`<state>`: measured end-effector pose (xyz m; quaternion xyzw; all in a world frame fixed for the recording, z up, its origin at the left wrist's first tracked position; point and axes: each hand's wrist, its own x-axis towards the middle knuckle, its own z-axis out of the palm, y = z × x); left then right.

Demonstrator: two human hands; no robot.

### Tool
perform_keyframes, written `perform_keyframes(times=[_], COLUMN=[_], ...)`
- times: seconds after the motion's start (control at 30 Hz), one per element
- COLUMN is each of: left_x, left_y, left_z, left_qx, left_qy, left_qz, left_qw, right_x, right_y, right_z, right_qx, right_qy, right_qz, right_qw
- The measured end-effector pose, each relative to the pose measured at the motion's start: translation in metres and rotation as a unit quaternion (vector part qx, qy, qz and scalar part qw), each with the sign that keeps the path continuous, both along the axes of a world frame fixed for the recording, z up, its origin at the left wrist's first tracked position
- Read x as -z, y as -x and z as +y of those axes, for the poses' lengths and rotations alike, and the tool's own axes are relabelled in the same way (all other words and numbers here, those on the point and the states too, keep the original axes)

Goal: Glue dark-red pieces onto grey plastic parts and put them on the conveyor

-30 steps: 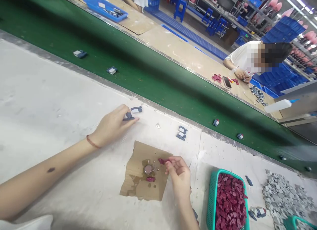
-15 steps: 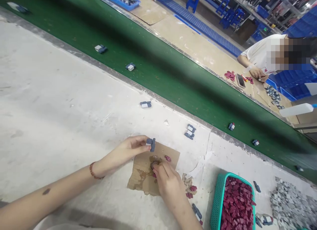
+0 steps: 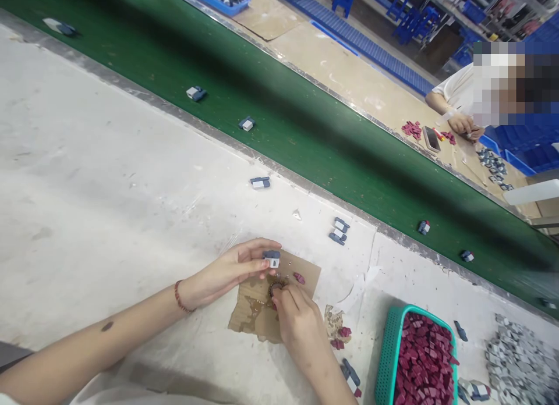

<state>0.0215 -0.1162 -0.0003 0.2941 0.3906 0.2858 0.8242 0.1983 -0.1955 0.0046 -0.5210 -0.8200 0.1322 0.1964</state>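
Head view: blue-grey block (image 3: pixel 272 257), white-faced.

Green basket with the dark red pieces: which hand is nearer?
Right. The right hand is over the cardboard, left of the basket in view; the left hand, holding a blue-grey piece, is farther left.

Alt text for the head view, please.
The left hand holds a blue-and-white part near stained cardboard, where the right hand reaches to a round object. At right, a green basket holds dark red pieces.
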Motion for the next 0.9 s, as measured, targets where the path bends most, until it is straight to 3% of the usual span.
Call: perform_keyframes(times=[0.1,0.17,0.3,0.5,0.73,0.9], left_x=[0.000,0.001,0.003,0.005,0.005,0.003], left_y=[0.000,0.001,0.001,-0.003,-0.004,-0.005], left_z=[-0.001,-0.002,-0.005,-0.015,-0.021,-0.022], left_qx=[0.009,0.027,0.084,0.097,0.113,0.135], left_qy=[-0.015,-0.017,-0.017,-0.041,-0.065,-0.162], left_qz=[0.017,0.017,0.020,0.018,0.012,0.076], left_qw=[1.000,0.999,0.996,0.994,0.991,0.974], right_x=[-0.003,-0.006,-0.012,-0.020,-0.024,-0.019], right_y=[-0.007,-0.014,-0.020,-0.008,-0.003,0.000], right_z=[0.002,0.004,0.005,0.006,0.008,0.007], right_qx=[0.037,0.081,0.151,0.120,0.071,0.077], right_qy=[0.075,0.121,0.119,0.065,0.065,0.064], right_qz=[0.131,0.236,0.352,0.379,0.356,0.343], right_qw=[0.988,0.961,0.916,0.915,0.930,0.934])
